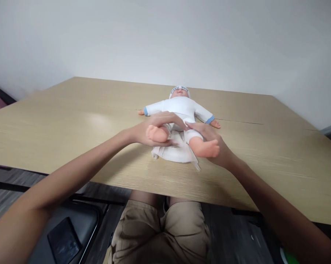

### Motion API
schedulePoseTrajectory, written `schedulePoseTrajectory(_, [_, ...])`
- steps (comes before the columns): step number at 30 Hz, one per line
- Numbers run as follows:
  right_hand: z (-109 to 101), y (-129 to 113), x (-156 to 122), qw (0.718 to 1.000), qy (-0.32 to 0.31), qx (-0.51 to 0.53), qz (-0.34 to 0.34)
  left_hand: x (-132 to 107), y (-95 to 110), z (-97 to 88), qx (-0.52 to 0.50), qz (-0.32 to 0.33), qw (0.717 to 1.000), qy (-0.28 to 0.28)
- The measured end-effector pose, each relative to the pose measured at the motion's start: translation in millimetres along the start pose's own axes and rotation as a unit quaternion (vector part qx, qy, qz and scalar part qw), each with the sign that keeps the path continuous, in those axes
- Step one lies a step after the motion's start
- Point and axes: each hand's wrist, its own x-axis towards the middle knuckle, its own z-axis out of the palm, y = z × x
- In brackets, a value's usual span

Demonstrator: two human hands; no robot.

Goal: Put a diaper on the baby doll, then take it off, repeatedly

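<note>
A baby doll (179, 106) in a white top with blue cuffs and a white cap lies on its back on the wooden table (72, 121), bare feet towards me. My left hand (151, 128) is closed around its left-side leg near the foot. My right hand (212, 141) wraps under and around the other leg. A white cloth (172, 152) lies crumpled beneath the doll's hips and legs.
The table's near edge runs just in front of my khaki-clad lap (160, 231). A dark chair seat with a black phone (63, 240) on it stands at the lower left. A plain white wall rises behind the table.
</note>
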Motion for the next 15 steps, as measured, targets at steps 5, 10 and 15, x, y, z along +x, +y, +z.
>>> schedulePoseTrajectory(5, [-7,22,-25,0.995,-0.052,-0.055,-0.069,-58,-20,-16.2,0.067,-0.015,0.992,-0.103])
schedulePoseTrajectory(10, [-3,34,-37,0.986,-0.088,-0.1,-0.095,-94,-38,-0.3,0.077,-0.017,0.988,-0.131])
schedulePoseTrajectory(15, [-3,34,-38,0.984,-0.102,-0.114,-0.094,-93,-33,6.7,0.109,-0.026,0.98,-0.167])
